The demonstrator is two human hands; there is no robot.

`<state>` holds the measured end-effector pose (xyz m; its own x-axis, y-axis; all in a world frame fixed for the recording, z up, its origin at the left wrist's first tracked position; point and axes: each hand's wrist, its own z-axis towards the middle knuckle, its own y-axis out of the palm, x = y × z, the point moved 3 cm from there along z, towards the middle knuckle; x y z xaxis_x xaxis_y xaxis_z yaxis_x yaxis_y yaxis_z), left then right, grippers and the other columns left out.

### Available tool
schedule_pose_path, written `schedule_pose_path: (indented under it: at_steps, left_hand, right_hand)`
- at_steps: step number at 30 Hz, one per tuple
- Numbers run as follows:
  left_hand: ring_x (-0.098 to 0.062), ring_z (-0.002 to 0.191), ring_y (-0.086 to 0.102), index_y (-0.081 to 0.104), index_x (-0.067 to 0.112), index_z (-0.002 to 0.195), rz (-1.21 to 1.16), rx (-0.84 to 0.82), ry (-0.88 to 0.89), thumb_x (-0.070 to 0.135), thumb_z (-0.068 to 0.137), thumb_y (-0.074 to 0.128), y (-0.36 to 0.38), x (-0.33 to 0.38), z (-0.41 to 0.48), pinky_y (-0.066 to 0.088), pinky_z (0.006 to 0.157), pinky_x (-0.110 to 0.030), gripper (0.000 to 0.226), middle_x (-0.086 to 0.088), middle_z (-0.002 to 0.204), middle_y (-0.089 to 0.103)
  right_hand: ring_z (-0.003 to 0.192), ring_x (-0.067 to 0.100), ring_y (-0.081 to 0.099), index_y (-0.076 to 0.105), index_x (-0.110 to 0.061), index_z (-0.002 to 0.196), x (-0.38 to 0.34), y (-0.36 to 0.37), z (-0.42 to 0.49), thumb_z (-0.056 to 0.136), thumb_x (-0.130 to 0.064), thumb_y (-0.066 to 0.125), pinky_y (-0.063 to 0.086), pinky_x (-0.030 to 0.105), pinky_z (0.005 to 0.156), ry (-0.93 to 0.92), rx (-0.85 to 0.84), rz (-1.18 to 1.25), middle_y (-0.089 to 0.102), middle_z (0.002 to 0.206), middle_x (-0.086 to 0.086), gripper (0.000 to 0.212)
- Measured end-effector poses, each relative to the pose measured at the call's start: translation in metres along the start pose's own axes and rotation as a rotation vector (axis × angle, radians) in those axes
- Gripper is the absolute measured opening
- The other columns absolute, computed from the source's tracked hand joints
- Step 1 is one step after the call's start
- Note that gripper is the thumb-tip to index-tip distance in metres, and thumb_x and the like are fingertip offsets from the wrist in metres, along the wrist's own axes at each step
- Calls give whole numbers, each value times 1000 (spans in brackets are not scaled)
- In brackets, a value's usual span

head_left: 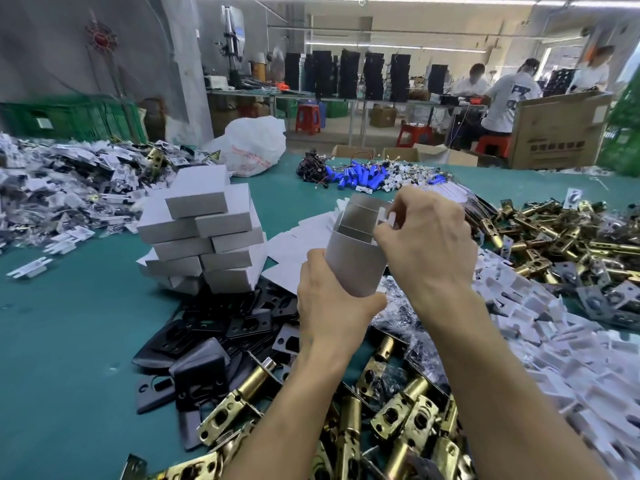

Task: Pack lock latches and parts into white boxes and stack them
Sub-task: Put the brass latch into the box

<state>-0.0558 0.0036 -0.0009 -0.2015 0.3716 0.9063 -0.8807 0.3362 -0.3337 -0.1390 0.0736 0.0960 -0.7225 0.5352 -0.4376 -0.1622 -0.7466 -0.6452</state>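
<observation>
My left hand grips the lower end of a white box held upright above the table. Its top end is open, with flaps standing up. My right hand pinches a flap at the box's upper right edge. To the left stands a stack of closed white boxes. Brass lock latches lie heaped below my arms, and another heap of brass latches lies to the right. Black plates are piled in front of the stack. Flat unfolded box blanks lie behind the held box.
The green table also holds bagged parts at far left, white folded inserts at right, blue cylinders with wires and a white plastic bag at the back. People work at benches beyond the far edge.
</observation>
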Motion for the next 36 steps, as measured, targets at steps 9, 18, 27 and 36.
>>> schedule_pose_path:
  at_steps: [9, 18, 27, 36]
  left_hand:
    - [-27, 104, 51, 40, 21, 121, 112, 92, 83, 30, 61, 89, -5, 1, -1, 53, 80, -48, 78, 3, 111, 43]
    - [-26, 104, 52, 40, 22, 121, 108, 86, 75, 31, 58, 91, -4, 0, 0, 54, 83, -49, 81, 4, 112, 42]
    - [-27, 107, 50, 40, 20, 129, 129, 102, 114, 29, 59, 91, -3, 1, -1, 53, 82, -48, 87, 3, 115, 42]
    - [-24, 101, 53, 40, 23, 122, 76, 88, 79, 29, 58, 91, -2, -1, 1, 55, 79, -47, 82, 5, 110, 41]
  right_hand:
    - [72, 22, 60, 72, -11, 78, 7, -4, 6, 84, -35, 67, 53, 34, 63, 16, -443, 57, 64, 74, 13, 26]
    - [50, 16, 44, 72, -6, 61, 7, -10, 6, 81, -21, 69, 39, 28, 49, 3, -436, 114, 51, 42, 0, 24]
    - [84, 34, 48, 66, -5, 83, 3, -3, 7, 81, -20, 63, 39, 32, 63, 28, -294, -24, 60, 87, 17, 16]
    - [46, 16, 42, 73, -3, 80, 8, -6, 11, 93, -39, 59, 32, 26, 47, 76, -591, 82, 42, 35, -5, 41]
